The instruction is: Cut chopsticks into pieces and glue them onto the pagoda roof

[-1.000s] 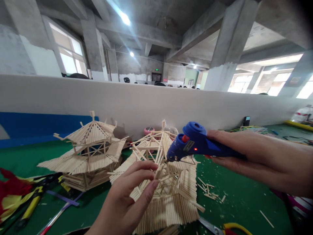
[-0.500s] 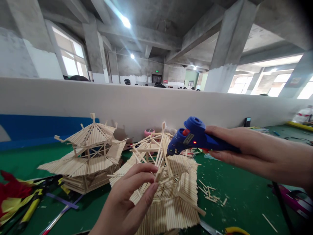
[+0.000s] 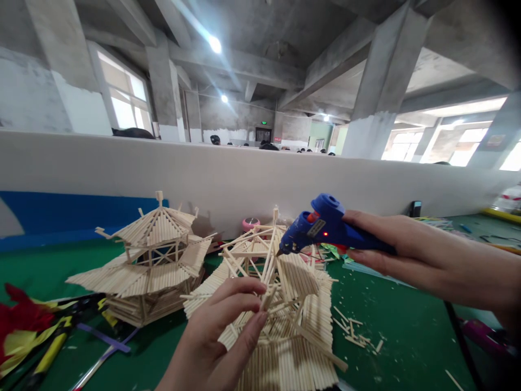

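In my right hand point(image 3: 411, 250) is a blue hot glue gun point(image 3: 337, 228) with a small red light lit on its side. Its nozzle points left and down, at the upper roof of a pagoda model point(image 3: 293, 353) built from thin wooden sticks. My left hand point(image 3: 228, 331) is in front of the model, thumb and fingertips pinching a short wooden stick point(image 3: 267, 298) near the open roof frame. Whether that stick touches the frame I cannot tell. A second stick pagoda point(image 3: 150, 271), its roof covered, stands to the left.
Cut stick pieces point(image 3: 354, 331) lie scattered on the green table point(image 3: 402, 336) at the right. Yellow-and-black pliers point(image 3: 52, 342) and a purple strip point(image 3: 103, 336) lie at the left. Along the back runs a white partition point(image 3: 203, 168).
The view has shifted slightly. Both hands keep nearly the same places on the model, with the glue gun's nozzle still close to the upper roof.
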Tool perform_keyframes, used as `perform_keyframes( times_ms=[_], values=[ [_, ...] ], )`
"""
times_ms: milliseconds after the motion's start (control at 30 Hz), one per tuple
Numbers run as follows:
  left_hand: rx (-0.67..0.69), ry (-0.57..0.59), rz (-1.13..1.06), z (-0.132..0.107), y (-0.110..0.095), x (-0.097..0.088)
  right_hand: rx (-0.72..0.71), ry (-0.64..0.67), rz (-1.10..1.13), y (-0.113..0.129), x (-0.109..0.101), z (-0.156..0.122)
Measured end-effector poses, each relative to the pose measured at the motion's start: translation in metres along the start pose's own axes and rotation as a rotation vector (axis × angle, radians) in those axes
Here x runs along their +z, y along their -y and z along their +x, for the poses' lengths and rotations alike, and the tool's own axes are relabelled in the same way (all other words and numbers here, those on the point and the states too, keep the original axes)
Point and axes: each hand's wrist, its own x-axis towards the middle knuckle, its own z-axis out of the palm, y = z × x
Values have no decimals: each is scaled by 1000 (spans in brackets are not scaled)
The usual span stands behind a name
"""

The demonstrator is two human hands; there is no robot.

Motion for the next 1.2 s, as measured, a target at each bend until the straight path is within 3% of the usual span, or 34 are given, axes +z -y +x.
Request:
perform_keyframes(
  times_ms=[700, 1200],
  values=[
    [-3, -11, 30, 0, -1, 0, -5, -10, 77, -3, 2, 17],
    [1, -8, 26, 0, -1, 0, -8, -1, 12, 1, 2, -6]
  ],
)
